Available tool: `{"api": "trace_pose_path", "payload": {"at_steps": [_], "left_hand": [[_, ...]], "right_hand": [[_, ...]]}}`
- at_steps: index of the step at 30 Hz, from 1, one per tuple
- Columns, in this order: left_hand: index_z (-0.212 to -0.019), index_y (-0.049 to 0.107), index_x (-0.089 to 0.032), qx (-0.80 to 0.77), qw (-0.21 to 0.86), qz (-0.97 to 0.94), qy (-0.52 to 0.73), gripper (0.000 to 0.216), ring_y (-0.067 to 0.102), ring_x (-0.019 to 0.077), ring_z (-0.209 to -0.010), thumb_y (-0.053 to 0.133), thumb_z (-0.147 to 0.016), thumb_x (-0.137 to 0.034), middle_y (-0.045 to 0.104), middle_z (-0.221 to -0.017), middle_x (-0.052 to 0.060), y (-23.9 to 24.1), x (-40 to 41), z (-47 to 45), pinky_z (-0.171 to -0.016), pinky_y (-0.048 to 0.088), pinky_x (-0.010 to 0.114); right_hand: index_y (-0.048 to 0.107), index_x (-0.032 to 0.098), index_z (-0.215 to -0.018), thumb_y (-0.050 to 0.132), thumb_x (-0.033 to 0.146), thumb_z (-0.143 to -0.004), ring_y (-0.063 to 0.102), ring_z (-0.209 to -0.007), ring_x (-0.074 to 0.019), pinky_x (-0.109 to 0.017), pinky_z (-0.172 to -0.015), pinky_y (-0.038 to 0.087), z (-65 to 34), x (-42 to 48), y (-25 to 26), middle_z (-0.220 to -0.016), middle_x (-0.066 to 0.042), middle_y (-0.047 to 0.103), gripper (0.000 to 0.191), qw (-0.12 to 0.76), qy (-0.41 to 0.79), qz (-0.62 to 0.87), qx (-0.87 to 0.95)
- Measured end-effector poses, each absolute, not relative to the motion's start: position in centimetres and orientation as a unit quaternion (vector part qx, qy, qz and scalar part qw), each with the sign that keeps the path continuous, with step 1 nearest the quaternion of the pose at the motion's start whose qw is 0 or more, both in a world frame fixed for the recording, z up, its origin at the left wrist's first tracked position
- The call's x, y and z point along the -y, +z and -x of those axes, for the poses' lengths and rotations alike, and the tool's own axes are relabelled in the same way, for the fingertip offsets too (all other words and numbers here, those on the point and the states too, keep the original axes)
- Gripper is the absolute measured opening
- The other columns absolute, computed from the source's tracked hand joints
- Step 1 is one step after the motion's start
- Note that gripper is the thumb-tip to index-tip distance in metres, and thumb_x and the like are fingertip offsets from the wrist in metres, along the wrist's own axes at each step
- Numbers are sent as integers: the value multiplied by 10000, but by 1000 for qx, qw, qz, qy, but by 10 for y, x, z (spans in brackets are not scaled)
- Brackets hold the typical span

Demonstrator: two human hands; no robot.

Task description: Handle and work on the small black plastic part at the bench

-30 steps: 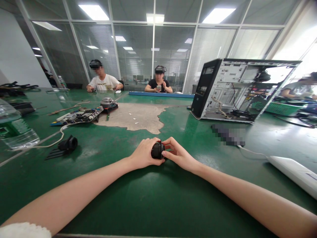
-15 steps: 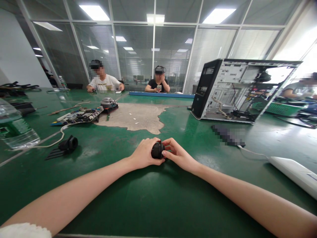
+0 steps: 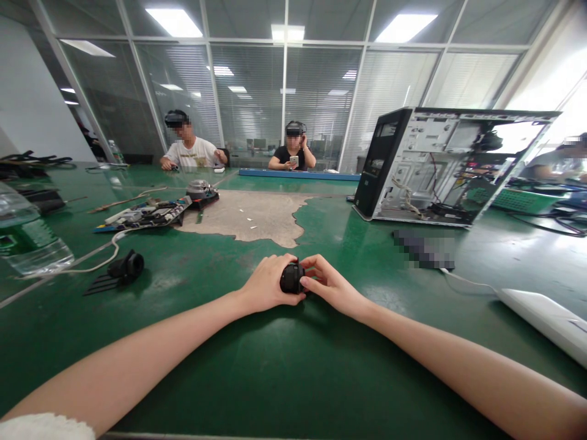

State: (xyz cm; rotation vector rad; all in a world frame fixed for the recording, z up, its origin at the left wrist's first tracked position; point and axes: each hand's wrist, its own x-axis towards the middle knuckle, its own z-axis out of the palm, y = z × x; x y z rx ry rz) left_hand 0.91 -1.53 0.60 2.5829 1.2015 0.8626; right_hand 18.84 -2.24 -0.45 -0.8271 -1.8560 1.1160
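A small black cylinder (image 3: 290, 278), with ridged bands like a camera lens, is held between both hands just above or on the green table (image 3: 275, 379). My left hand (image 3: 266, 282) wraps round its left side, thumb below and fingers over the far side. On its right end, the thumb and fingers of my right hand (image 3: 331, 286) are closed in a pinch. Much of the cylinder is hidden by the fingers. Off to the left lies another black part (image 3: 123, 269) with a round opening and slatted legs.
Left stand a water bottle (image 3: 32, 235) and a circuit board (image 3: 142, 215) beside a cooler-like part (image 3: 202, 190). An open computer case (image 3: 380, 165) is at the right, with a white box (image 3: 543, 318) nearer. Two people sit across the table; another is at far right.
My hands and the black cylinder look unchanged. Across the table, the person in white has raised one hand; the other seated person's hand has shifted beside the head.
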Motion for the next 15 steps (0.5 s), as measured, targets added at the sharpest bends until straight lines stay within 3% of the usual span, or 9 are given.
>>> {"api": "trace_pose_path", "payload": {"at_steps": [7, 11, 15], "left_hand": [[-1011, 454, -212, -415, 120, -852, 294, 507, 536, 226, -804, 677, -585, -372, 581, -922, 23, 6, 14, -9, -691, 402, 319], [-998, 469, -215, -408, 115, -858, 290, 503, 533, 224, -796, 677, -584, -411, 576, -888, 17, 7, 15, -9, -698, 401, 323], [-997, 478, -214, -409, 103, -861, 285, 513, 529, 228, -796, 681, -575, -421, 572, -879, 22, 7, 16, -9, -694, 400, 325]], "right_hand": [[413, 225, -1013, 598, 280, -765, 547, -876, -144, -306, -751, 477, -189, 28, -1, -997, -32, 519, 315, 391, 444, 309, 744], [464, 218, -932, 547, 323, -799, 546, -852, -144, -298, -730, 475, -189, 26, -2, -935, -16, 512, 189, 413, 421, 321, 741], [459, 219, -920, 563, 336, -787, 543, -892, -156, -300, -738, 473, -188, 24, -2, -930, -12, 519, 205, 415, 430, 332, 729]]}}
